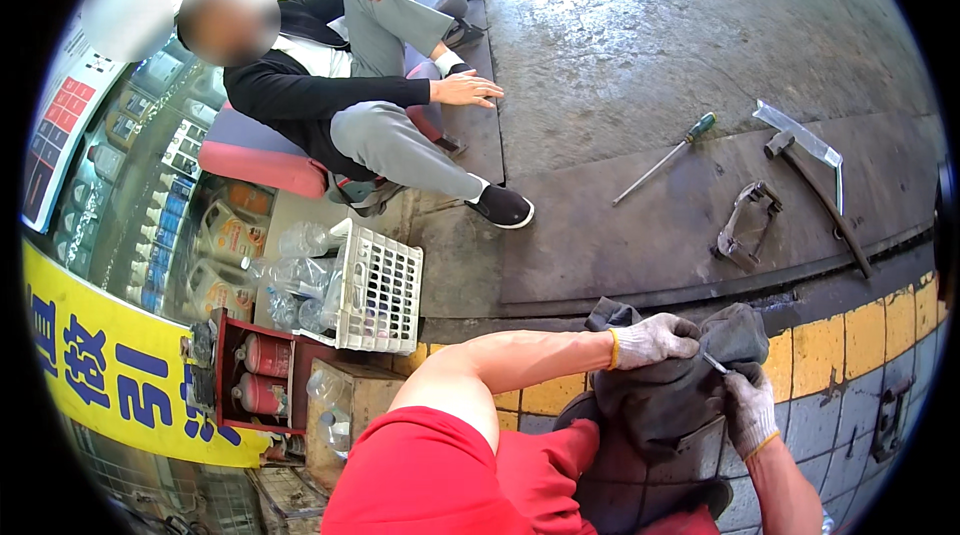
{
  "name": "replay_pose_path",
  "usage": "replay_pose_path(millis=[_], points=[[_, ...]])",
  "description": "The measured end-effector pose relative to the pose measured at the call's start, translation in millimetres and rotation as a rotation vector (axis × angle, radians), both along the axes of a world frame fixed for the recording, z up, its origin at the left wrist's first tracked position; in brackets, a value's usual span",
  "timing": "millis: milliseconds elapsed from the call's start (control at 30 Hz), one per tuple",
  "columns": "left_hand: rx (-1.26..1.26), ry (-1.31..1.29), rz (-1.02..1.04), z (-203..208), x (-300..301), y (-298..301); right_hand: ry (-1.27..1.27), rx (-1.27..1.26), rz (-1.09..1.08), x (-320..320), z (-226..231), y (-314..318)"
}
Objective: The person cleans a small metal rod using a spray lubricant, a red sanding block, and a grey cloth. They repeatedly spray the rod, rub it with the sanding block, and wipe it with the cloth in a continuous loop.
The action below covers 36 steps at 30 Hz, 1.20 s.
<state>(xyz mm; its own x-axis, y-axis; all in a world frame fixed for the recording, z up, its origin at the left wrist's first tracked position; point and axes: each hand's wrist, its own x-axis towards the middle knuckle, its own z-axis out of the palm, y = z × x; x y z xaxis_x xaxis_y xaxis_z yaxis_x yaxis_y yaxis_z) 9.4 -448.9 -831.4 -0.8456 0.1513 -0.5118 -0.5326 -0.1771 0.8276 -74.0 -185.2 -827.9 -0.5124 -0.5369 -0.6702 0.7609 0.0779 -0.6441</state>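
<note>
In the head view, low and right of centre, your left hand (pixel 655 339) in its grey work glove is closed over the top fold of a dark grey cloth bag (pixel 670 405), pinching the fabric. Just to the right, your right hand (pixel 748 407), gloved too, is curled around the bag's edge, and a small thin metal piece (pixel 714 363) shows between the two hands; which fingers grip it you cannot tell. The bag rests against your lap, above the red shorts (pixel 450 485).

On the dark floor plate in the right half of the frame lie a green-handled screwdriver (pixel 664 159), a metal clamp (pixel 745 225) and a long-handled hammer (pixel 818 197), all well apart from your hands.

At upper left another person (pixel 340 85) sits on a red-edged seat (pixel 262 163). Below them stands a white plastic basket (pixel 378 291).
</note>
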Motion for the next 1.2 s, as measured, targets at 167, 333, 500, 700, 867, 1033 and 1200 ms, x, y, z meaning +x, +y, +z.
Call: replay_pose_path(millis=[167, 333, 500, 700, 867, 1033, 1200], points=[[-0.013, 0.021, -0.079, 11, 1, -2, -0.020, 0.016, -0.011, -1, -3, 3], [-0.169, 0.095, -0.111, 12, -2, -3, -0.044, 0.026, -0.012, 3, -8, 5], [-0.164, 0.107, -0.118, 7, -1, -6, -0.007, 0.007, 0.012, 1, 1, 1], [-0.412, 0.131, -0.189, 32, -12, -1, -0.024, -0.112, 0.105, -5, 18, 6], [-0.258, 0.016, -0.071, 16, -4, 4, -0.153, -0.191, 0.160, -12, 13, 15], [-0.507, 0.089, -0.207, 9, -9, -26, -0.259, -0.307, 0.026, -23, 11, 44], [-0.295, 0.188, 0.216, 43, -19, -52, -0.210, -0.259, 0.003, -29, 27, 48]])
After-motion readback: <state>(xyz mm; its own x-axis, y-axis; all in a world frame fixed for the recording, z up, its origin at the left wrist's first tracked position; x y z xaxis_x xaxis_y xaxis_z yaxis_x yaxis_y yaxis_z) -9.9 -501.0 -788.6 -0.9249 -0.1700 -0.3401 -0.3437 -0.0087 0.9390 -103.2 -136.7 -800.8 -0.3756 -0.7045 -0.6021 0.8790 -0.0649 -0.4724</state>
